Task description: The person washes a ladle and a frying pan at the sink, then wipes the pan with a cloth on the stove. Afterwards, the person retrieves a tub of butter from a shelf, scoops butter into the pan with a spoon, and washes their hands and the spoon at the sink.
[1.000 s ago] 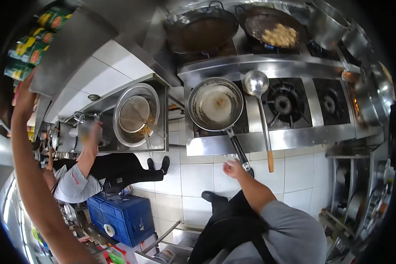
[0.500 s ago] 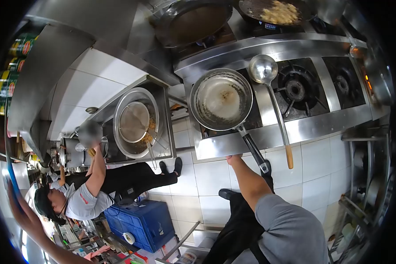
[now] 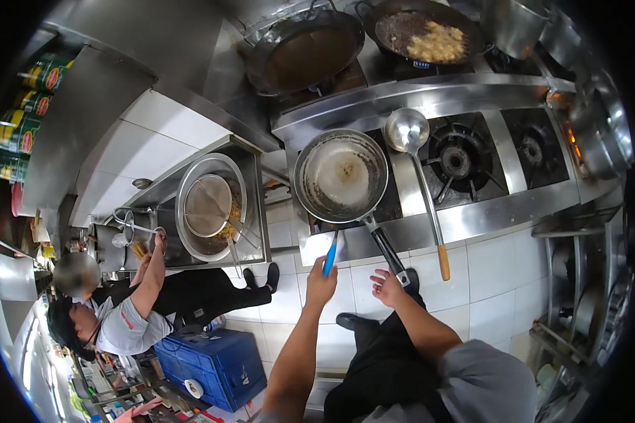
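My left hand [image 3: 322, 285] is closed around the blue handle of a slim tool [image 3: 329, 257]. Its thin dark tip points at the stove front, below the frying pan [image 3: 342, 174]; I cannot make out its exact kind. With fingers apart and nothing in them, my right hand [image 3: 386, 288] is beside the pan's black handle [image 3: 388, 255], in front of the stove. The pan rests on the left burner, with a whitish, brown-flecked film inside. A long ladle [image 3: 425, 187] lies across the stove just right of it, its wooden handle end over the front edge.
Bare burners [image 3: 455, 161] lie right of the ladle. Behind, one wok [image 3: 430, 42] holds frying pieces, another wok [image 3: 307, 56] dark liquid. Left, a steel basin [image 3: 183, 176] holds a strainer [image 3: 208, 204]. A co-worker [image 3: 130, 321] stands by a blue crate [image 3: 215, 363].
My left hand has come from the far left to the stove front with the blue-handled tool. My right hand has drawn back from the stove's front edge and opened. The view has shifted slightly.
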`<action>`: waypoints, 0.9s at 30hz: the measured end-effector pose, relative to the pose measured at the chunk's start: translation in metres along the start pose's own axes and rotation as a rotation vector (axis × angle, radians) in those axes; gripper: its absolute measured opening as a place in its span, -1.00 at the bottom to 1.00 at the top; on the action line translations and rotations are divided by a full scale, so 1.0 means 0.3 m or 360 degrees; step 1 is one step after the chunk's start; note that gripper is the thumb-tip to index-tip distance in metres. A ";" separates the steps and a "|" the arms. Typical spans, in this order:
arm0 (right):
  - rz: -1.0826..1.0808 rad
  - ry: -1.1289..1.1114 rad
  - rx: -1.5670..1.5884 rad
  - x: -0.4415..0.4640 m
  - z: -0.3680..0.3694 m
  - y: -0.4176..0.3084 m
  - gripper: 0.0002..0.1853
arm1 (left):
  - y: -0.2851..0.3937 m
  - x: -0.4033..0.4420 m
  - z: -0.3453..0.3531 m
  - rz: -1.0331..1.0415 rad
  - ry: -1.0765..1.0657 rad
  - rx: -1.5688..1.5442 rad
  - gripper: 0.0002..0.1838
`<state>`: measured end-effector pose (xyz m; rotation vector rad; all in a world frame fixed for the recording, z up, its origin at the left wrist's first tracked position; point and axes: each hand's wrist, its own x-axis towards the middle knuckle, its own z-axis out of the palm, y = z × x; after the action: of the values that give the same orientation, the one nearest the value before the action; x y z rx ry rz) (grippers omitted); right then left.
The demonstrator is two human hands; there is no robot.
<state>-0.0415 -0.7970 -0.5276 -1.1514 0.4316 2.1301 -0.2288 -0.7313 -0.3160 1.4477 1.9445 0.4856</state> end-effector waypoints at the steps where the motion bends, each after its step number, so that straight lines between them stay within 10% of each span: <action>1: -0.0013 -0.0001 -0.0024 -0.084 0.001 -0.043 -0.64 | 0.017 0.064 0.035 -0.0036 0.0004 0.0026 -0.57; 3: 0.0030 -0.0550 0.0077 -0.336 0.053 -0.152 -0.60 | 0.061 0.164 0.077 -0.0146 -0.0009 0.0021 -0.57; 10: -0.0534 -0.0516 -0.0969 -0.557 0.231 -0.318 -0.76 | 0.038 0.187 0.158 -0.0181 -0.0005 0.0050 -0.51; 18: -0.0521 -0.0275 -0.1277 -0.613 0.176 -0.380 -0.72 | 0.004 -0.494 -0.038 -0.0023 -0.0098 -0.0120 -0.48; 24: -0.1879 0.0621 -0.1647 -0.391 -0.304 -0.550 -0.89 | 0.413 -0.527 -0.935 0.1389 0.1475 0.0532 -0.53; 27: -0.1426 0.0761 -0.1736 -0.478 -0.267 -0.602 -0.76 | 0.735 -0.508 -1.338 0.1011 0.1905 0.0681 -0.65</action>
<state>0.1878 -0.7694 -0.4484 -1.9288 -1.0250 1.1799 -0.3264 -0.7694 0.1552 2.4000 2.4816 1.5813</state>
